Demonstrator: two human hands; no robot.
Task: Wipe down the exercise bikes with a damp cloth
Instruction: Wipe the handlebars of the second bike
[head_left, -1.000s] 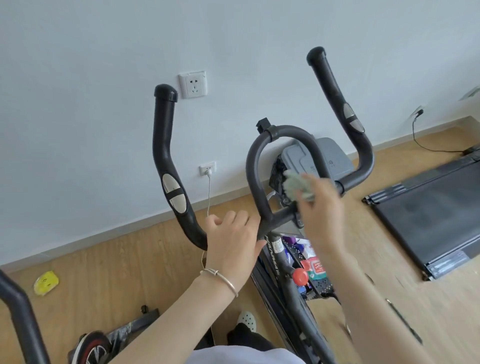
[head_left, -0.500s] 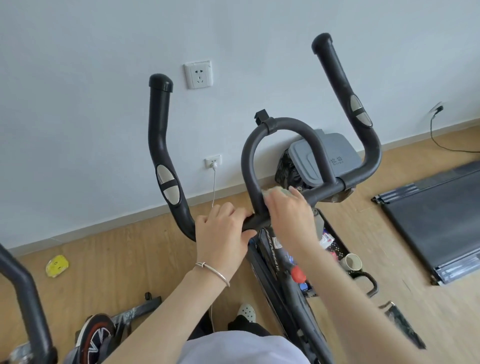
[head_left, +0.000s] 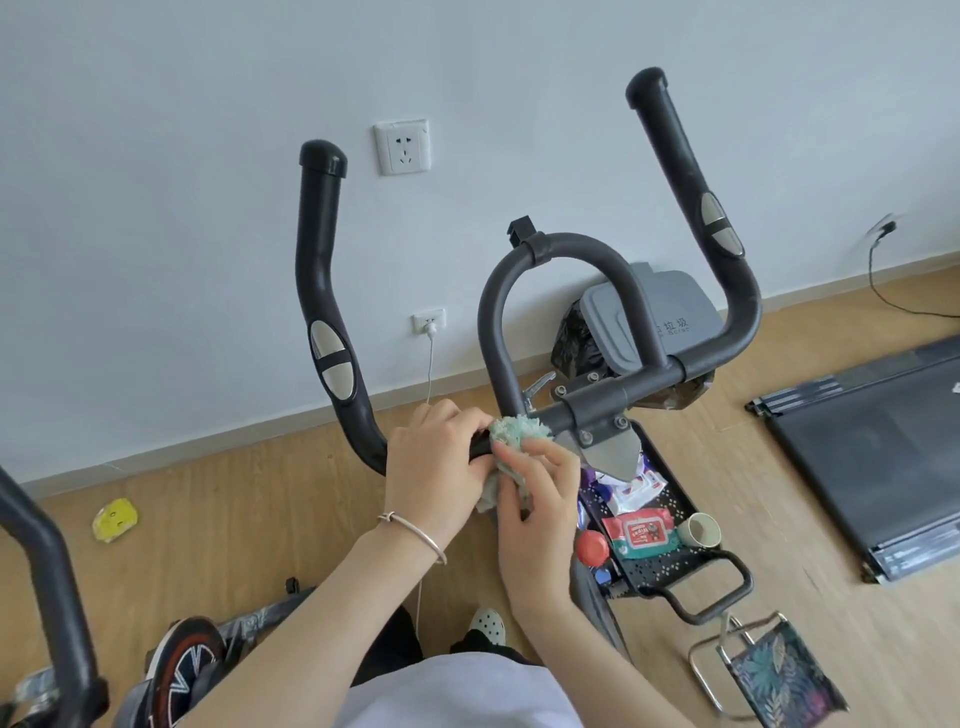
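Note:
The exercise bike's black handlebar (head_left: 561, 275) rises in front of me, with two upright grips and a central loop. A pale green cloth (head_left: 514, 434) is wrapped over the crossbar just left of the centre clamp. My right hand (head_left: 540, 499) grips the cloth from below and the near side. My left hand (head_left: 436, 462) curls round the crossbar right beside the cloth, its fingers touching the cloth's edge. A bracelet sits on my left wrist.
Below the handlebar a black perforated tray (head_left: 670, 556) holds a wipes pack, a small cup and a red knob. A grey bin (head_left: 654, 317) stands by the wall. A treadmill (head_left: 872, 457) lies right. Another bike's bar (head_left: 47, 566) stands at left. A patterned stool (head_left: 779, 670) sits lower right.
My right hand has brought the cloth down from the central loop onto the crossbar beside my left hand. The view has tilted down, showing the tray.

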